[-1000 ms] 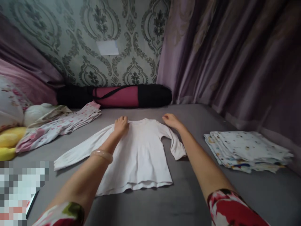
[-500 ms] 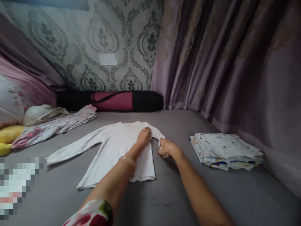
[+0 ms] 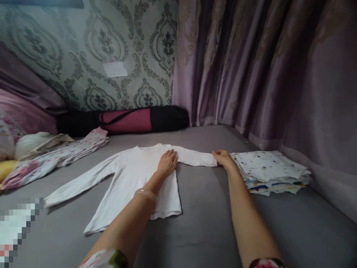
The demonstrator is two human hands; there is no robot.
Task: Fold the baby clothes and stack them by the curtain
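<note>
A white long-sleeved shirt (image 3: pixel 134 175) lies spread flat on the grey bed sheet (image 3: pixel 203 219), its neckline toward the wall. My left hand (image 3: pixel 167 162) rests flat on the shirt near its right shoulder, fingers stretched out. With my right hand (image 3: pixel 223 158) I pinch the cuff of the right sleeve, which is drawn out straight to the side. The other sleeve reaches out to the lower left. Just beyond my right hand sits a stack of folded clothes (image 3: pixel 273 167), the top one white with small prints.
Patterned pink-and-white clothes (image 3: pixel 58 152) lie at the left beside a yellow object (image 3: pixel 6 169). A long black and maroon bag (image 3: pixel 125 121) lies along the wall. Purple curtains (image 3: pixel 251 67) hang on the right. A blurred-out patch covers the lower left corner.
My right hand has moved right, pulling the bunched right sleeve out straight. My left hand stays on the shirt's shoulder, its fingers now flatter. The view has shifted slightly right.
</note>
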